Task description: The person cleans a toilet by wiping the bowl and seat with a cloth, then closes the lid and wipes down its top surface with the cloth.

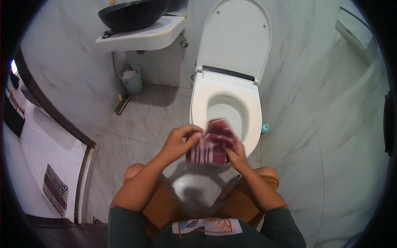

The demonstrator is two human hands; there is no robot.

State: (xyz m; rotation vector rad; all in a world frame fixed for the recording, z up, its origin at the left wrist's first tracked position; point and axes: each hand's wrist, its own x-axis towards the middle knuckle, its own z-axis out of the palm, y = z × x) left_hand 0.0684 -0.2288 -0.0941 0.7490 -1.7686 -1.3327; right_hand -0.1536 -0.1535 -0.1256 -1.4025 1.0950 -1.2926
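A maroon cloth with white stripes is bunched up between my two hands, over the front rim of the toilet. My left hand pinches its left edge between thumb and fingers. Around its right side, the fingers of my right hand are closed, partly hidden by the folds. The cloth is slightly blurred. Behind it the toilet seat is down and the white lid stands raised, with the bowl showing.
At the upper left a black wok rests on a white sink. Below are a pale green bin and a brush on the tiled floor. A teal object is right of the toilet. A doorway with a mat lies left.
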